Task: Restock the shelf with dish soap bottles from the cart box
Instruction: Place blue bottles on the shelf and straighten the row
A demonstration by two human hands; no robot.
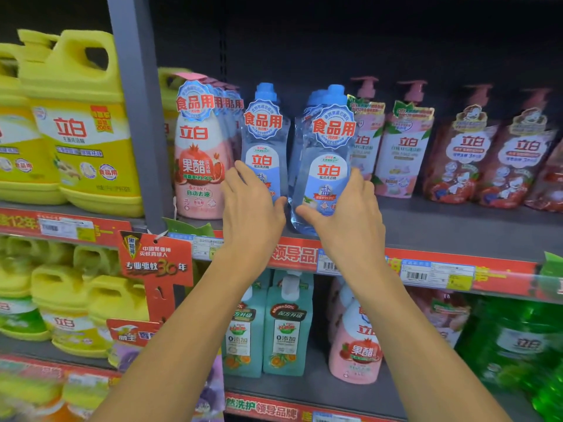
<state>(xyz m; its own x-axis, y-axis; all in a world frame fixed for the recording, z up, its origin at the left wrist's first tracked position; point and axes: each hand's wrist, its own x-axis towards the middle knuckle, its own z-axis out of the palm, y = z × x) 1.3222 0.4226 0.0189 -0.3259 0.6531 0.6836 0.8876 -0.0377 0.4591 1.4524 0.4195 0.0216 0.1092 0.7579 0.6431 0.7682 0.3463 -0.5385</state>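
Note:
A clear blue dish soap bottle (327, 166) with a blue cap leans slightly at the front edge of the grey shelf (457, 226). My right hand (350, 217) grips its lower part, thumb across the base and fingers along its right side. Just to the left stands a second blue bottle (264, 147), upright, with more of the same kind behind. My left hand (251, 208) covers that bottle's lower left side with fingers stretched out, not closed around it. The cart box is out of view.
A pink pomegranate soap bottle (199, 166) stands left of the blue ones, and pink pump bottles (402, 153) and red refill pouches (487, 166) stand to the right. Yellow jugs (82, 123) fill the left bay beyond a grey upright (137, 117). A lower shelf holds teal bottles (286, 327).

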